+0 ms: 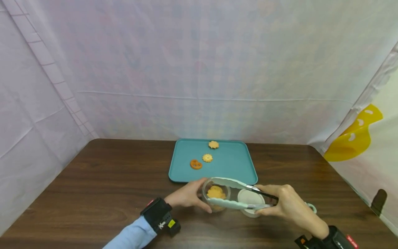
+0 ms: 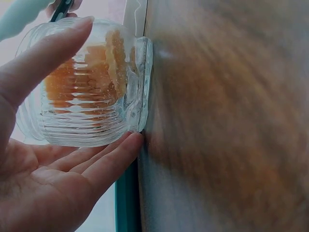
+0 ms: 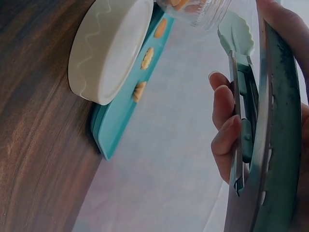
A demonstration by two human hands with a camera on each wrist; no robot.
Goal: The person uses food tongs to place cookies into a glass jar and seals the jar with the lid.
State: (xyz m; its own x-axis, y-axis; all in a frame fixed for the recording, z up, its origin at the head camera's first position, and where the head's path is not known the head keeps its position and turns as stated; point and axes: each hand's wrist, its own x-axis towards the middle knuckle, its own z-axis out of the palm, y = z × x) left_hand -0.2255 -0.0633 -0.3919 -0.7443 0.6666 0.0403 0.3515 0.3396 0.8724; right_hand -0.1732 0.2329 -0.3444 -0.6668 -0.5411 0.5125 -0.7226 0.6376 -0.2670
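My left hand [image 1: 189, 196] grips a clear glass jar [image 2: 82, 130] that stands on the table, thumb on one side and fingers on the other. Inside the jar are several golden crackers [image 1: 216, 192]. A pair of tongs [image 1: 231, 204] with pale green scalloped tips is in my right hand [image 1: 281, 204], thumb on one arm and fingers on the other. The tongs' tips are spread apart over the jar's mouth, with nothing between them. Just right of the jar, partly under the tongs, sits a round cream-white container [image 3: 104, 53] with a wavy line on its side.
Behind the jar lies a teal tray [image 1: 230, 162]. On it are a pretzel [image 1: 196, 164] and two scalloped crackers, one in the middle [image 1: 207, 158] and one near the far edge [image 1: 213, 144]. White cloth hangs behind the dark wooden table [image 1: 109, 180], and a yellow cutout [image 1: 352, 136] hangs at right.
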